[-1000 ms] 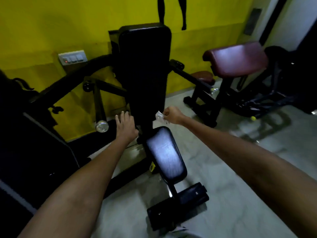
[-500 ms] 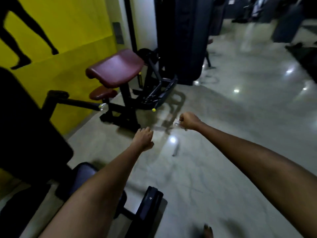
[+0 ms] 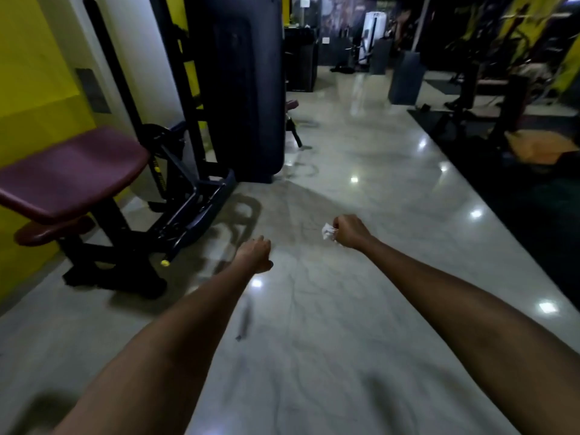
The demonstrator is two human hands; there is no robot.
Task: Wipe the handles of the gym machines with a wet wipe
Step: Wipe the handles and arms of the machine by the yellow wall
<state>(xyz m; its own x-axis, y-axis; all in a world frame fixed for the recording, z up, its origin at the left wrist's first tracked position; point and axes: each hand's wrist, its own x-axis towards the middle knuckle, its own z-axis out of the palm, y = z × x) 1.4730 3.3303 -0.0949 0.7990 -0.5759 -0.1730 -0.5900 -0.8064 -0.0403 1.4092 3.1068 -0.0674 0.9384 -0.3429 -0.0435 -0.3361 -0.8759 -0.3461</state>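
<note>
I am holding both bare forearms out over the glossy pale marble floor [image 3: 361, 324], which is reflecting small ceiling lights. My left hand [image 3: 255, 255] is hanging nearer to me, its fingers curling under and out of view, with nothing showing in its grip; I cannot tell how tightly they are closing. My right hand [image 3: 351, 230] is reaching a little farther, its grip clamping on the small crumpled white wet wipe [image 3: 328, 231], which is sticking out on the hand's left side, above the floor and touching no machine. To the left, beyond the hands, the black-framed gym machine with maroon padded cushions [image 3: 72, 174] is standing against the yellow wall [image 3: 28, 67], well apart from both hands. Behind it the tall dark weight-stack housing [image 3: 238, 86] is rising from the floor. Farther off, to the right, dark exercise machines [image 3: 489, 86] are standing on black matting, too dim and blurred to make out.
</note>
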